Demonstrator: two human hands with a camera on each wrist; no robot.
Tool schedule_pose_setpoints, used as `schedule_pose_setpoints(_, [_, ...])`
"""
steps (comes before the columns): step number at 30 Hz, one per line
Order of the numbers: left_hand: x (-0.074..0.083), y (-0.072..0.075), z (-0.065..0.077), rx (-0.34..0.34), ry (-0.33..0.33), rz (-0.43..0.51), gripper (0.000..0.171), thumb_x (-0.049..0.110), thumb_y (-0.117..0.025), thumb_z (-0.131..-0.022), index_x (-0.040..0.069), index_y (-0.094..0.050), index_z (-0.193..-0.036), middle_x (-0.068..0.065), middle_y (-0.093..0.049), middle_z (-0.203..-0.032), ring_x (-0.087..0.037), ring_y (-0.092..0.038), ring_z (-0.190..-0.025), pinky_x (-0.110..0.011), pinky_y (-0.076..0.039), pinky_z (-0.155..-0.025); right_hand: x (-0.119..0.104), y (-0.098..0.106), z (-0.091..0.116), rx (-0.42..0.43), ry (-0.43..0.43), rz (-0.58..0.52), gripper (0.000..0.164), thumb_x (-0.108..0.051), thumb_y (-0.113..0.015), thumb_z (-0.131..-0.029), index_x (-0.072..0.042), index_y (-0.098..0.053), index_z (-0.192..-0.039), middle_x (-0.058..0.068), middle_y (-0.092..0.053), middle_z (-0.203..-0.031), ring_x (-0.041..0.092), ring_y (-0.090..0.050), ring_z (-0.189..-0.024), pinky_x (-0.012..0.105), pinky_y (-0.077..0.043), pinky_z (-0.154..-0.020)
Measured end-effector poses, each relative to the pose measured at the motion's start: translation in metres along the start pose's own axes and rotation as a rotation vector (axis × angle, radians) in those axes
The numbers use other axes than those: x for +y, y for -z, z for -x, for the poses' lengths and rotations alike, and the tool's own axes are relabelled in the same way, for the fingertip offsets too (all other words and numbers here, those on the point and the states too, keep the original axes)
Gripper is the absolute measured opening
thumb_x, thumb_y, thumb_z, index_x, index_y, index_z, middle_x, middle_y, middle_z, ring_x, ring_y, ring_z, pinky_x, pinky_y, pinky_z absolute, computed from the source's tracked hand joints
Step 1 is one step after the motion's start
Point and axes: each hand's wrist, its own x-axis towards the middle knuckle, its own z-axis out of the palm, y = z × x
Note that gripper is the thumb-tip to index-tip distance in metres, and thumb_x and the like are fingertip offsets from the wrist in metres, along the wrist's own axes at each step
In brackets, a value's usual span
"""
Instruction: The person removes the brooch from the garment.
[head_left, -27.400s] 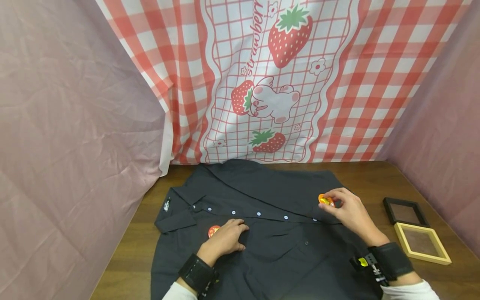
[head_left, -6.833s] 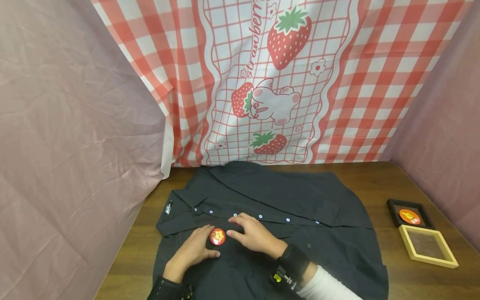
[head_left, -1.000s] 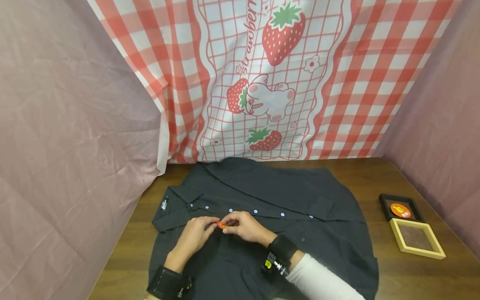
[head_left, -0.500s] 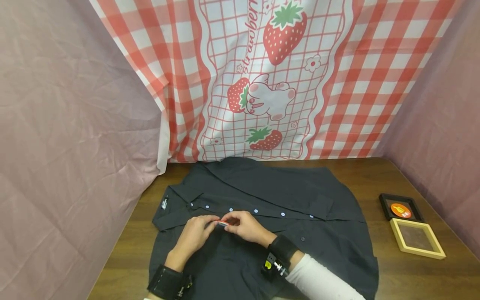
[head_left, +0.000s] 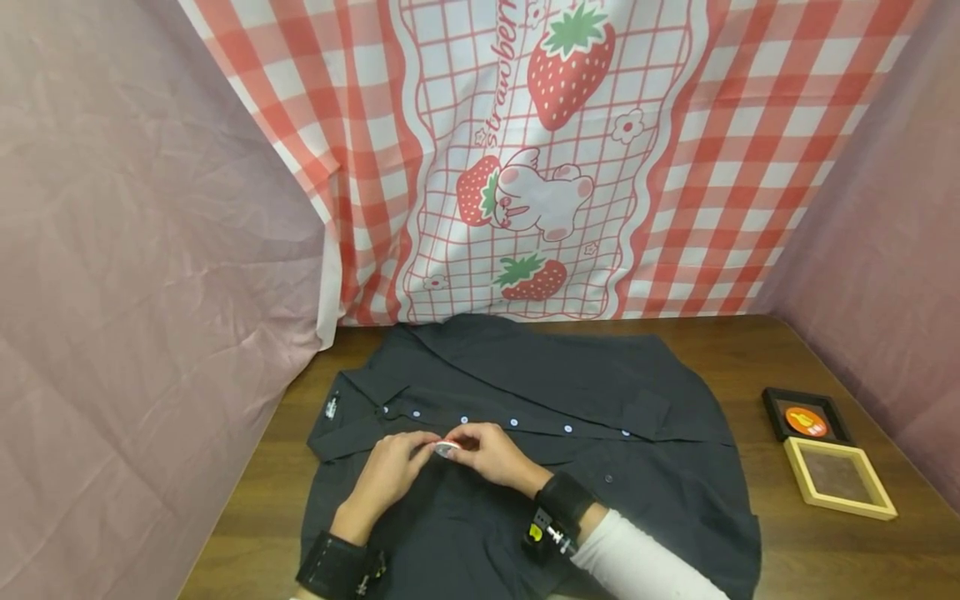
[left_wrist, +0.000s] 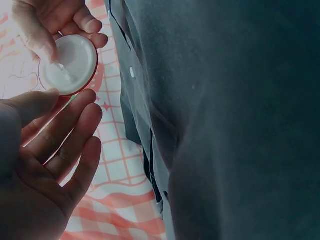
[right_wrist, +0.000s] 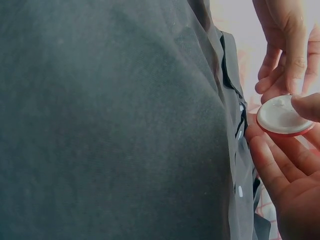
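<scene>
Over the dark shirt (head_left: 540, 492), both hands pinch one round pin badge (head_left: 447, 449) with a red rim. Its white back faces up and towards the wrist cameras, while its front is turned away. My left hand (head_left: 386, 473) holds the badge's left edge between thumb and fingers; in the left wrist view its other fingers spread below the badge (left_wrist: 70, 65). From the other side my right hand (head_left: 491, 454) grips it, thumb against the white back (right_wrist: 281, 116) and fingers beneath. What the pin looks like is too blurred to tell.
An orange badge (head_left: 806, 422) lies in a black frame (head_left: 772, 407) at the right of the wooden table (head_left: 817, 558). A pale wooden frame (head_left: 840, 479) is just in front of it. Behind the shirt hangs a red checked strawberry cloth (head_left: 547, 192).
The red badge, lying on the shirt earlier, is now held up in both hands and turned from its front to its white back. Earlier the orange badge went from my right hand into the black frame.
</scene>
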Motion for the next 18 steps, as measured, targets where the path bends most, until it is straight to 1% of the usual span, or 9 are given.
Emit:
schedule_pose_setpoints(3, [0.0008,-0.0006,-0.0001,0.006,-0.006,0.000,0.011,0.014,-0.071,-0.088,0.012,-0.077,-0.096,-0.001,-0.076,-0.093,-0.019,-0.072,-0.086,-0.039,-0.056,-0.075,0.0008,0.0000,0.0000,0.014,0.010,0.018,0.016,-0.020,-0.069,-0.091,-0.007,-0.073,-0.098,0.005,-0.071,-0.088,0.001,-0.058,-0.075,0.016,-0.050,-0.069])
schedule_pose_setpoints(6, [0.0017,-0.0011,0.0001,0.027,-0.025,-0.016,0.011,0.017,-0.071,-0.088,0.013,-0.077,-0.096,0.000,-0.076,-0.091,-0.019,-0.072,-0.083,-0.038,-0.056,-0.072,0.0017,-0.0003,0.0001,0.043,0.029,0.054,0.013,-0.015,-0.069,-0.089,-0.006,-0.073,-0.097,0.004,-0.072,-0.088,0.000,-0.056,-0.074,0.016,-0.049,-0.068])
schedule_pose_setpoints(10, [0.0020,-0.0025,-0.0008,0.075,-0.086,-0.054,0.010,0.017,-0.073,-0.086,0.013,-0.078,-0.093,0.000,-0.076,-0.086,-0.018,-0.071,-0.075,-0.034,-0.054,-0.065,0.0016,-0.0002,0.0007,0.078,0.078,0.147,0.010,-0.013,-0.069,-0.089,-0.007,-0.074,-0.095,0.002,-0.073,-0.087,0.000,-0.055,-0.073,0.016,-0.048,-0.066])
schedule_pose_setpoints(14, [0.0014,-0.0037,-0.0009,0.117,-0.146,-0.087,0.009,0.015,-0.076,-0.083,0.012,-0.079,-0.091,0.000,-0.076,-0.082,-0.017,-0.070,-0.069,-0.032,-0.053,-0.060,0.0014,-0.0001,0.0012,0.094,0.143,0.252,0.009,-0.015,-0.068,-0.090,-0.009,-0.073,-0.093,0.000,-0.072,-0.082,0.000,-0.054,-0.069,0.015,-0.046,-0.063])
schedule_pose_setpoints(16, [0.0010,-0.0041,-0.0004,0.125,-0.166,-0.099,0.009,0.014,-0.076,-0.081,0.012,-0.079,-0.090,0.000,-0.076,-0.080,-0.016,-0.069,-0.067,-0.031,-0.053,-0.059,0.0014,-0.0004,0.0013,0.102,0.165,0.302,0.008,-0.016,-0.068,-0.090,-0.010,-0.073,-0.090,-0.002,-0.071,-0.079,0.001,-0.054,-0.067,0.015,-0.045,-0.061])
schedule_pose_setpoints(18, [0.0010,-0.0041,0.0003,0.128,-0.179,-0.106,0.010,0.013,-0.077,-0.080,0.012,-0.079,-0.090,0.000,-0.075,-0.079,-0.016,-0.068,-0.065,-0.030,-0.052,-0.057,0.0016,-0.0009,0.0016,0.106,0.166,0.345,0.007,-0.018,-0.068,-0.090,-0.012,-0.072,-0.088,-0.004,-0.070,-0.077,0.001,-0.054,-0.065,0.015,-0.044,-0.060])
